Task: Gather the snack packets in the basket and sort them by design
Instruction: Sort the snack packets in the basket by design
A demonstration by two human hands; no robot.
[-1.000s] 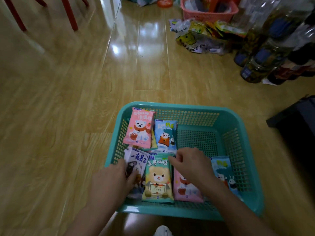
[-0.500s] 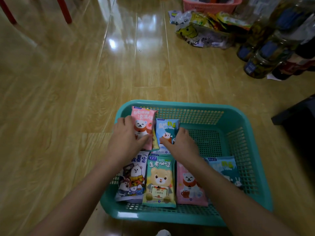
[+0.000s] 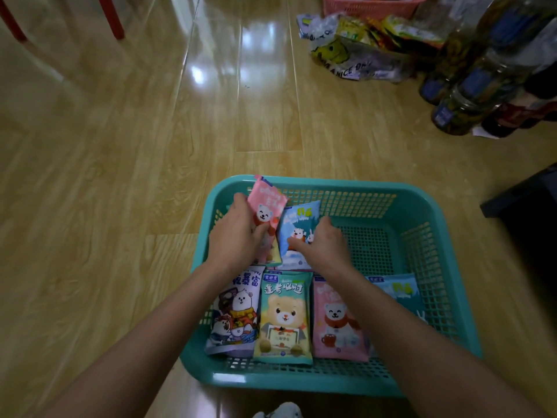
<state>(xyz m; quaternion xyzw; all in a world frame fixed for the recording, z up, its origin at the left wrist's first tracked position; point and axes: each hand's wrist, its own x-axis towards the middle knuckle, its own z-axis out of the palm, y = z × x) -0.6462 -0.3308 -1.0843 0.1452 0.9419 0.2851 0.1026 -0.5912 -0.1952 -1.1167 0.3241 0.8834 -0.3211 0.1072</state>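
Note:
A teal mesh basket (image 3: 437, 267) sits on the wooden floor and holds several snack packets. My left hand (image 3: 238, 236) grips a pink bear packet (image 3: 268, 203) and tilts it up at the basket's far left. Beside it, my right hand (image 3: 322, 245) pinches a blue bear-and-rabbit packet (image 3: 298, 221). Along the near side lie a white-and-purple packet (image 3: 238, 309), a green bear packet (image 3: 284, 318), a second pink packet (image 3: 334, 321) and a second blue packet (image 3: 401, 292), partly hidden under my right forearm.
At the far right stand several bottles (image 3: 470, 98), next to a heap of plastic bags with snacks (image 3: 358, 49) and a pink basket (image 3: 373, 4). Red chair legs (image 3: 111, 16) are at the far left. A dark object (image 3: 527, 200) sits right of the basket.
Both hands moved from the near packets to the far ones. The left hand has lifted and tilted the pink packet; the right hand has taken hold of the blue one.

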